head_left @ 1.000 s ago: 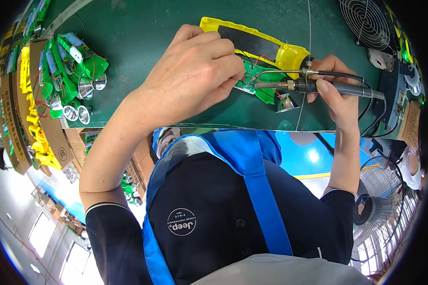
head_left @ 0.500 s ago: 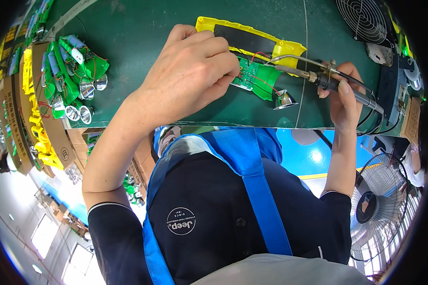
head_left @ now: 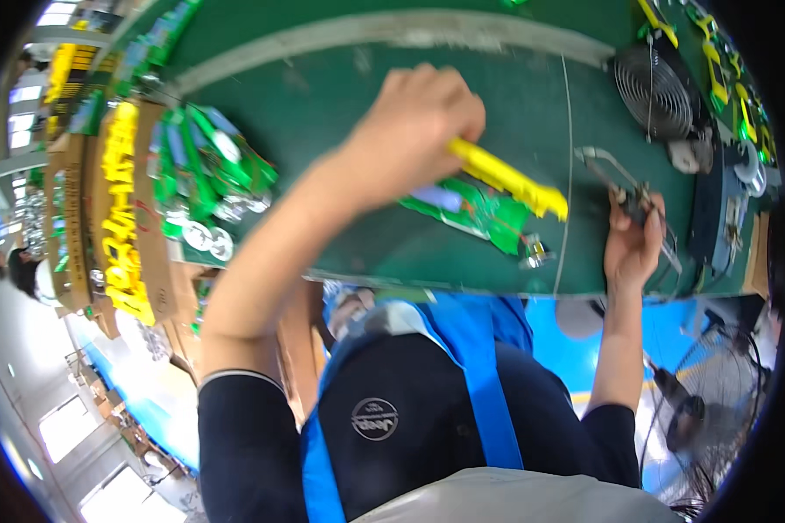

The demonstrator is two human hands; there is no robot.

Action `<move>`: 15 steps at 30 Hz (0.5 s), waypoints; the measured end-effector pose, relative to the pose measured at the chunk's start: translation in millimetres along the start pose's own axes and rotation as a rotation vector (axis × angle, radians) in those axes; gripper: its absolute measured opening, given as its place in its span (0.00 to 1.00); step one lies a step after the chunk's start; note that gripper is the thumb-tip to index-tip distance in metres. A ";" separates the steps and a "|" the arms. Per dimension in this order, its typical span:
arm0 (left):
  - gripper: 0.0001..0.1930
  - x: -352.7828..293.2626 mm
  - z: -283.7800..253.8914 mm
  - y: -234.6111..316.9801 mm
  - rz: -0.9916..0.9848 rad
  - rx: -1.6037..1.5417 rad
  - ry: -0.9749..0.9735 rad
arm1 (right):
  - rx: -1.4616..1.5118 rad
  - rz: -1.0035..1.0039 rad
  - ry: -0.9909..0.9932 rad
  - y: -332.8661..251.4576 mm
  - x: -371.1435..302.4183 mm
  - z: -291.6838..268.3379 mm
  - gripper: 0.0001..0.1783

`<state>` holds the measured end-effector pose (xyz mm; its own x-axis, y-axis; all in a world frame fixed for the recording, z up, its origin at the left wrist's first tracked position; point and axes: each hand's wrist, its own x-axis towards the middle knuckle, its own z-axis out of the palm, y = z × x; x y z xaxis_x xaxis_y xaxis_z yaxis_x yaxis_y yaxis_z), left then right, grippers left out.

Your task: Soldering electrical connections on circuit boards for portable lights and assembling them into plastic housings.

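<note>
My left hand point(head_left: 423, 122) is closed over the upper end of a yellow plastic casing half point(head_left: 515, 181), which slants above the work piece. Below it on the green bench lies a green casing half point(head_left: 508, 228) with a blue cylindrical cell point(head_left: 438, 199) in it. A small silver reflector cup point(head_left: 535, 251) sits at its right end, joined by a wire. Off to the right, my right hand point(head_left: 634, 231) grips a soldering iron point(head_left: 630, 199), its bent metal tube pointing up and left, away from the casing. Motion blur hides the left fingertips and the circuit board's details.
Several green casing halves point(head_left: 205, 166) with cells and reflectors are heaped at the left. Beyond them a cardboard box point(head_left: 153, 196) bears yellow casing parts point(head_left: 122, 218). A round-grilled fan point(head_left: 654, 91) stands at the back right, near a dark bench device point(head_left: 717, 205). A larger fan point(head_left: 693, 410) is below right.
My left hand has left the circuit board and now lifts the yellow casing half. My right hand has drawn the soldering iron back from the board. The whole view has shifted.
</note>
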<state>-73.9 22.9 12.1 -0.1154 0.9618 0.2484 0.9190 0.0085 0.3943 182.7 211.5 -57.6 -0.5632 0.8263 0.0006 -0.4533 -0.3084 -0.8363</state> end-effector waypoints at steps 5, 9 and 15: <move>0.24 -60.9 -8.2 26.5 0.052 0.101 -0.066 | -0.054 -0.005 -0.147 -6.6 -4.2 2.8 0.11; 0.25 -65.0 6.7 7.5 0.003 0.018 0.067 | -0.035 -0.011 -0.165 -10.3 -2.8 2.6 0.10; 0.27 35.5 -0.7 -88.2 -0.484 0.024 0.492 | -0.081 -0.018 -0.158 -9.3 -3.7 5.9 0.12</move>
<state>-159.3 56.1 -13.2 -0.6674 0.6122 0.4240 0.7282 0.4173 0.5437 184.9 208.5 -46.5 -0.6602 0.7448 0.0966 -0.4106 -0.2502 -0.8768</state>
